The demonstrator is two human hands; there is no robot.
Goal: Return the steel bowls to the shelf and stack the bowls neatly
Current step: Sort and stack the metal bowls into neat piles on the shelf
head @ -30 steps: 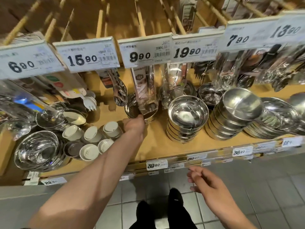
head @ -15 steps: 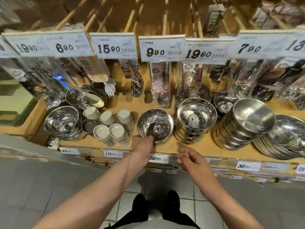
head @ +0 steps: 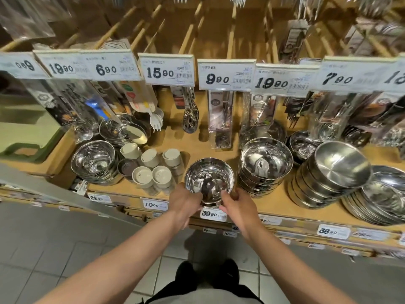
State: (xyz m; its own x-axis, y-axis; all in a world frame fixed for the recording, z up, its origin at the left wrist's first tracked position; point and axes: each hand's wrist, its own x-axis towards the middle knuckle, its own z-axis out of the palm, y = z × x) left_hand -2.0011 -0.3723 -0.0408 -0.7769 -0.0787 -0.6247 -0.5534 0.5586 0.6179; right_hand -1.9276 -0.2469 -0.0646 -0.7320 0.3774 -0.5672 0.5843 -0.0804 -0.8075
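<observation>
At centre frame a steel bowl [head: 209, 182] sits upright near the front edge of the wooden shelf [head: 197, 141]. The left hand [head: 185, 205] grips its near rim from the left, fingers curled on the edge. The right hand [head: 237, 205] pinches the rim from the right, thumb inside the bowl. Just right of the bowl stands a bowl stack [head: 265, 166], apart from it; further right leans a tilted stack [head: 328, 181]. To the left stand shakers [head: 153, 172]. Price tags [head: 225, 74] hang across the upper frame.
</observation>
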